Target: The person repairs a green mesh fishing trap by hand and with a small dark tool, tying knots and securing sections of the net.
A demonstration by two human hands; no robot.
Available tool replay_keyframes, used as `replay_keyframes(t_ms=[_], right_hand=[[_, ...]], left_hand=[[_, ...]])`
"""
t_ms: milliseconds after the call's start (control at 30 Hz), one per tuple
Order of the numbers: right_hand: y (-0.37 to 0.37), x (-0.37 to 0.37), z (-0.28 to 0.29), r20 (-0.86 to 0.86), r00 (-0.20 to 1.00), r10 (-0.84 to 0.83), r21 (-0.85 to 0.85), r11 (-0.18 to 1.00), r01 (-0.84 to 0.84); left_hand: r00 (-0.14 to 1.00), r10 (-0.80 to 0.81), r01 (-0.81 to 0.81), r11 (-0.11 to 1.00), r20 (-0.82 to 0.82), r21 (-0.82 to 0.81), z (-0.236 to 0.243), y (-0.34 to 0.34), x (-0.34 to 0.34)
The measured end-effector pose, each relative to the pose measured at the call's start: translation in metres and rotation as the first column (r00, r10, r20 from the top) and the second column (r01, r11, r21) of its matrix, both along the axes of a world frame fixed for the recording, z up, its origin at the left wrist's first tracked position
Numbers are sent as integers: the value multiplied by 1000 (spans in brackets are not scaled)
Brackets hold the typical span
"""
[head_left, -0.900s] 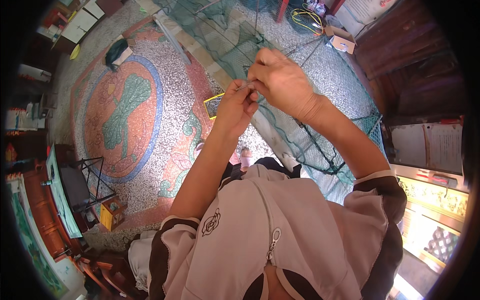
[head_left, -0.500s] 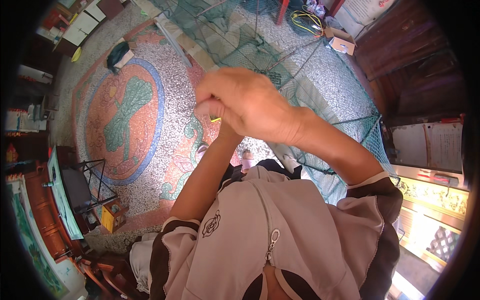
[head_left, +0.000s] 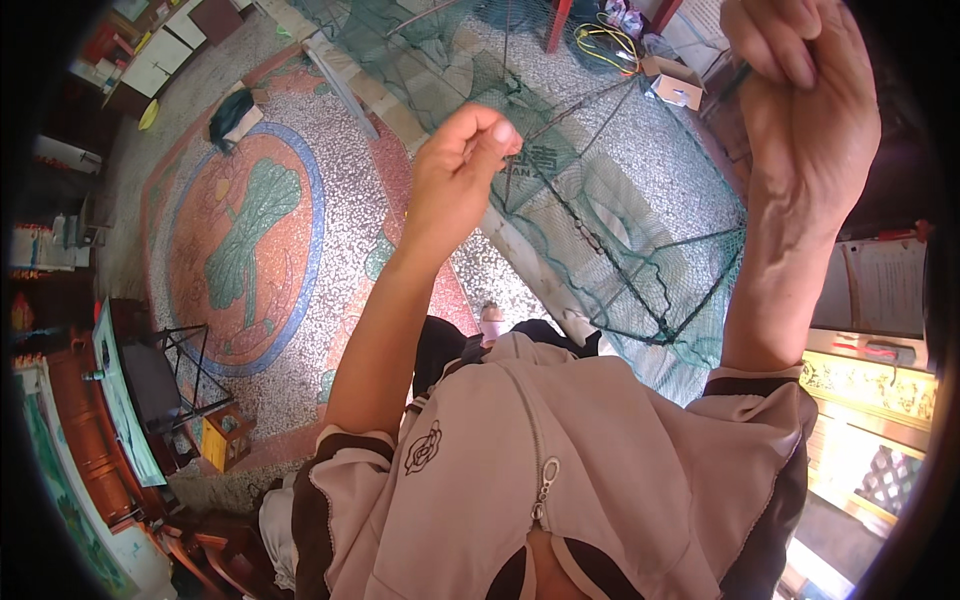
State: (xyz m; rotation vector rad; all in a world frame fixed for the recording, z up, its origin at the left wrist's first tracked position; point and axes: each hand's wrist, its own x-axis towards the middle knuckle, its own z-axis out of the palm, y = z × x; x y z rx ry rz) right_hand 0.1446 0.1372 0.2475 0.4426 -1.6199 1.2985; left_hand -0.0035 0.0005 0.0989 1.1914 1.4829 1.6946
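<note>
Left hand (head_left: pixel 455 175), one: yours, raised in front of your chest, fingers curled, thumb pressed to the index fingertip; whether anything fine sits in that pinch, you cannot tell from here. Right hand (head_left: pixel 815 120), one: yours, well apart from the left, lifted high to the right, fingers folded inward, tips partly cut by the upper edge; you cannot tell whether they grip anything. Green net (head_left: pixel 590 205), one: spread over the floor in front of you and to your right, below your hands, with a dark knot-like junction (head_left: pixel 667 335) near its closer end and a pale tube (head_left: pixel 540 282) along its left side. Handling notes, as a judgement: if a strand runs between your hands, keep the left pinch firm and steady and let the right take up slack smoothly, without a jerk. Hold anything thin clear of the mesh and that dark junction, where it could catch, and of your zip pull (head_left: pixel 548 480). Bring the right hand into full view before any close fingertip work.
</note>
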Motion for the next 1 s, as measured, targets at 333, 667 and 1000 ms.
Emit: replay_keyframes(t_ms=[333,667,1000], right_hand=[[-14,5,-49,445,753,-485,392,862,323],[-9,4,-121,541,352,-764,719,637,279],[-13,3,-122,508,311,-803,732,593,334]], left_hand=[[948,-14,13,1000,317,4,-9,11,-20],[915,2,51,991,403,-121,-31,8,-15],[899,-32,99,986,438,-131,-40,8,-16]])
